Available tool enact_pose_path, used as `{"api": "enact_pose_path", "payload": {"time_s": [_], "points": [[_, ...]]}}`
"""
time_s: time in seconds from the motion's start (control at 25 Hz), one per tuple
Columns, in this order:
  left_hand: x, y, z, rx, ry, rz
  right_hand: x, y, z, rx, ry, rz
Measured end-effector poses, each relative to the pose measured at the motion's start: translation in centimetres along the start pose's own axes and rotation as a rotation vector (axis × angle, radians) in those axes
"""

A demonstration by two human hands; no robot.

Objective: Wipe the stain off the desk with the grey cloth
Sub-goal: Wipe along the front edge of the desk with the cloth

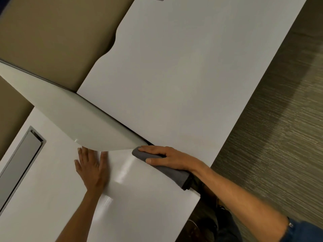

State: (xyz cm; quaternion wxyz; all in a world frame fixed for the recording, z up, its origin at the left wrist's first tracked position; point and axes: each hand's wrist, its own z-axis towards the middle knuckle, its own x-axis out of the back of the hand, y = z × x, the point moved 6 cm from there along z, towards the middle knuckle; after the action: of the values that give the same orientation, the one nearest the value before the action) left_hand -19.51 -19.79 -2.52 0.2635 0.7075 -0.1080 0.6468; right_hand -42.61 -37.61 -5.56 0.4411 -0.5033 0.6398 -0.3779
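Cloth (pixel 174 173) — under flat right hand (pixel 167 157)

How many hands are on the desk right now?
2. The left hand lies flat on the white desk beside the curved divider; the right hand presses the grey cloth near its tip.

White partition panel (pixel 83 123) is standing across the counter (pixel 148 206), blocking passage beyond; near surface is lying open.

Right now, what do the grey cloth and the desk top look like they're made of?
Grey cloth: soft fabric, perhaps microfibre; matte, with a folded edge. Desk: smooth white laminate, probably; semi-glossy, showing streaks of reflected light.
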Motion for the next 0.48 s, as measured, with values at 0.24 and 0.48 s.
{"api": "enact_pose_path", "payload": {"time_s": [0.24, 0.48], "points": [[0.0, 0.0, 0.0, 0.005, 0.007, 0.003, -0.5, 0.4, -0.5, 0.026, 0.038, 0.006], [-0.2, -0.1, 0.0, 0.012, -0.004, 0.022, -0.6, 1.8, -3.3, 0.051, 0.039, -0.036]]}}
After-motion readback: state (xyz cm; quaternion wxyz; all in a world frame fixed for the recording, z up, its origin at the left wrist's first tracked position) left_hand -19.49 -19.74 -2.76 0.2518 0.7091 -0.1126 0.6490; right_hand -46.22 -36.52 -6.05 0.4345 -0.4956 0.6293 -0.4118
